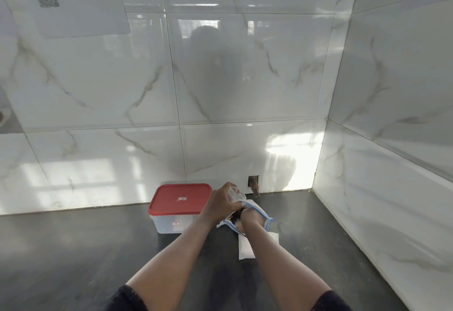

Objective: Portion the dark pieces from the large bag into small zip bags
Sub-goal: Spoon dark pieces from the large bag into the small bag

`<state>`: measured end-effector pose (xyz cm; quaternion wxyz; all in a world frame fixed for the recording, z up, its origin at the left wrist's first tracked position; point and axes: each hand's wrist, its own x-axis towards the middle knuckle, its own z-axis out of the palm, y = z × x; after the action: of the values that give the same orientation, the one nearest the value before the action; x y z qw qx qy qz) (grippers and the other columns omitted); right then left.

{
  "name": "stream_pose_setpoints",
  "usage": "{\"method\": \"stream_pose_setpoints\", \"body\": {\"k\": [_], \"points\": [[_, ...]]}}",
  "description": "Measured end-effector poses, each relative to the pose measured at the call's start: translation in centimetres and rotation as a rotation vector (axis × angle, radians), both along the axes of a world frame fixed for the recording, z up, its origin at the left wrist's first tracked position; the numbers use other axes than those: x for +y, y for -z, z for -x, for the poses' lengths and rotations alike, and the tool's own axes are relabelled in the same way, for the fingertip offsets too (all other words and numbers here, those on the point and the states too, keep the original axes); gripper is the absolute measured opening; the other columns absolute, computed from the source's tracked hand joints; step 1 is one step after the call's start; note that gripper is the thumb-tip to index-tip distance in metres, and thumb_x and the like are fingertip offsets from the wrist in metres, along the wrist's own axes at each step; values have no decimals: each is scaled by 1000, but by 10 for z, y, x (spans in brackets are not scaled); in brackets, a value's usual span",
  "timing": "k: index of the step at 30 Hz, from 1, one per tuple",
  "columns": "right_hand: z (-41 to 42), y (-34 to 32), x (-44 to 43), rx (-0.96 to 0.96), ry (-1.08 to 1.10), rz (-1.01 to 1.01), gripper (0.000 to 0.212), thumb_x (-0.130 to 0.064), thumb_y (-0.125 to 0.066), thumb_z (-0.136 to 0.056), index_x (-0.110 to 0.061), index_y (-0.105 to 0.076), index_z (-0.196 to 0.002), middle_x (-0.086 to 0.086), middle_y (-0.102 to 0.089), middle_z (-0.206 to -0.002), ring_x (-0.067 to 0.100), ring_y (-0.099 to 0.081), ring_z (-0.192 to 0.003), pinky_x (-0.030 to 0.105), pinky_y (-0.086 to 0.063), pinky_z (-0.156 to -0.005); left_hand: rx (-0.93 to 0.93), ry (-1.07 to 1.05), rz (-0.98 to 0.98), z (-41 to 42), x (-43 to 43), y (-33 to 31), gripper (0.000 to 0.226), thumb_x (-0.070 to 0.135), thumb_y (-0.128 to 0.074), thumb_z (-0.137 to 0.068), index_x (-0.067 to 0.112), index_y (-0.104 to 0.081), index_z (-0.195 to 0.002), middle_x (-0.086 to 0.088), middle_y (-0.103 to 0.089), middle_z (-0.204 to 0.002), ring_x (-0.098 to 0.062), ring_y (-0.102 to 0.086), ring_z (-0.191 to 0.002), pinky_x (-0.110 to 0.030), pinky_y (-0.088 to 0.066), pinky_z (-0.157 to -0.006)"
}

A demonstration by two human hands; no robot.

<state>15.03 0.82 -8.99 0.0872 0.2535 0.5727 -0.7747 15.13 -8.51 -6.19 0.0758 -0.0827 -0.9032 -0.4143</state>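
On the dark surface [73, 249], close to the tiled back wall [220, 90], the left hand [219, 203] is closed around a small clear zip bag [235, 194], gripping it by its upper part so the crumpled plastic sticks up past the fingers. Just beside it, the right hand [250, 217] reaches into the mouth of the large bag [259, 214], a clear bag with a blue zip strip lying on the surface; its fingers are buried among the dark pieces [236, 215], so how far they are curled and whether they hold any cannot be told. A flat stack of small white bags [246, 249] lies partly under the right forearm. To the left of the hands stands a clear plastic container [169, 223] with a red lid [180, 199], closed, touching the left wrist in this view
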Motion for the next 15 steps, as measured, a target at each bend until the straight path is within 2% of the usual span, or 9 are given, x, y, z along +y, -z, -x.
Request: {"method": "stream_pose_setpoints", "body": {"k": [2,3,6,8,10,11,12,13,15], "points": [[6,0,-2,-27,24,99,16,-5,-35,-100,-12,-47,-109,11,-55,-108,22,-54,-92,37,-50,-85,-1,4,-1,1,0,1,45,27,-76,-71,18,-58,-111,-1,-69,-100,-14,-62,-83,-16,-45,-72],[9,-1,-2,-53,46,157,14,-3,-37,-98,-8,-50,-103,12,-58,-101,25,-58,-86,41,-53,-83,-3,7,-1,1,-1,1,45,26,-76,-71,18,-58,-112,-1,-69,-101,-13,-62,-83,-16,-45,-72],[15,0,-2,-123,149,292,19,-2,-40,-97,1,-52,-83,17,-58,-76,28,-55,-64,37,-50,-51,-5,12,0,3,-1,1,45,26,-76,-70,19,-58,-111,-1,-69,-100,-13,-62,-83,-17,-46,-73],[13,-5,-4,-123,233,383,22,-7,-37,-100,-2,-49,-82,16,-58,-63,28,-53,-68,28,-50,-41,-2,15,-5,3,-2,0,44,25,-76,-70,19,-59,-110,1,-69,-98,-12,-62,-81,-14,-45,-70],[10,-7,-5,-112,287,478,22,-13,-31,-103,-6,-48,-90,17,-60,-63,29,-59,-81,22,-52,-54,0,18,-8,4,-4,0,43,24,-76,-70,19,-59,-109,2,-69,-97,-11,-61,-79,-10,-42,-66],[9,-8,-6,-101,302,475,23,-13,-29,-104,-5,-47,-92,17,-60,-56,25,-65,-70,21,-50,-49,-1,20,-5,5,-4,0,43,24,-75,-71,19,-59,-109,3,-68,-97,-11,-60,-78,-9,-42,-66],[8,-8,-6,-91,294,482,25,-12,-28,-104,-4,-47,-91,15,-56,-39,22,-64,-47,20,-46,-37,-1,22,-4,5,-5,0,43,24,-75,-71,19,-58,-110,2,-69,-98,-12,-61,-79,-11,-42,-67],[11,-6,-6,-102,270,403,25,-11,-27,-104,-4,-47,-91,9,-49,-27,20,-58,-32,19,-40,-26,-1,23,-3,5,-5,-1,43,24,-75,-71,19,-58,-110,0,-69,-98,-14,-62,-81,-13,-44,-69],[9,-9,-7,-132,220,272,21,-11,-27,-104,-5,-45,-96,4,-40,-19,27,-54,-29,20,-31,-17,4,22,-6,6,-6,-2,43,24,-75,-71,19,-58,-110,-2,-70,-99,-15,-63,-84,-18,-47,-73]]}}
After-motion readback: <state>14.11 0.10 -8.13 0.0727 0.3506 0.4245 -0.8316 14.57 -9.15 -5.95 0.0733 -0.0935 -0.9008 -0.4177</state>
